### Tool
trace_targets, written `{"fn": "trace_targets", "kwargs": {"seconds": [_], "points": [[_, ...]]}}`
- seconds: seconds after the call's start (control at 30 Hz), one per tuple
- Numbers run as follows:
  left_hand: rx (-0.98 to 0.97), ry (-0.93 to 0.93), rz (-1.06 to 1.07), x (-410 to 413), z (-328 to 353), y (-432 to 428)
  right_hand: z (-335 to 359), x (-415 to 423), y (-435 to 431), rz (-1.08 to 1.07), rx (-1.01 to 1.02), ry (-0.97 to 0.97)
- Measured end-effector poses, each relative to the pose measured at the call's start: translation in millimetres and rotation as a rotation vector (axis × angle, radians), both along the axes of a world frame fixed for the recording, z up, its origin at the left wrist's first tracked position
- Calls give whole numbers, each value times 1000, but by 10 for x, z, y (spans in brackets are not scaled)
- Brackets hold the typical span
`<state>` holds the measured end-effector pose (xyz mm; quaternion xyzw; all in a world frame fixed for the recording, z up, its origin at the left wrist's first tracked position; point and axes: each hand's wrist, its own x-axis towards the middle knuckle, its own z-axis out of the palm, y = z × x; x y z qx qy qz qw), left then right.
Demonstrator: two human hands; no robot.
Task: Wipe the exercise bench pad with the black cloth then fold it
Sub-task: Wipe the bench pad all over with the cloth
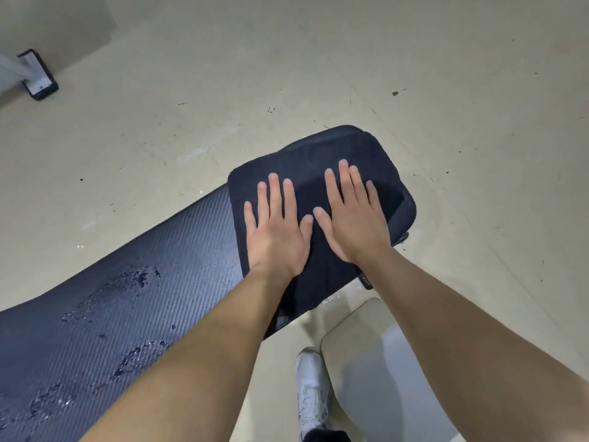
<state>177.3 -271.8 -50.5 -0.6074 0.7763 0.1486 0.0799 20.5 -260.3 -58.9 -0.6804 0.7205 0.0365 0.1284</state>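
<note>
Cloth (pixel 318 161): black, lies flat over the far end of the pad (pixel 143 282), covers its rounded corner. Left hand (pixel 275 237) and right hand (pixel 353 224) press palm-down on top, side by side, thumbs nearly touching. Both hands flat, fingers straight and slightly spread, nothing gripped. Small tag at the cloth's near right edge. Wet patches (pixel 121 291) on the ribbed pad surface, left of the forearms, apart from the cloth. Pale floor (pixel 223 74) all round; white shoe (pixel 312 390) below the pad edge; metal foot (pixel 38 74) far left.
</note>
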Motion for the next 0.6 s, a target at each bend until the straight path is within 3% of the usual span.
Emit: {"fn": "trace_targets", "kwargs": {"seconds": [0.27,0.6], "points": [[-133,52,-102,-125,-167,-645,-72,-58,-478,-75,-27,30],[-35,6,-176,200,-80,375,-12,252,544,-208,6,44]]}}
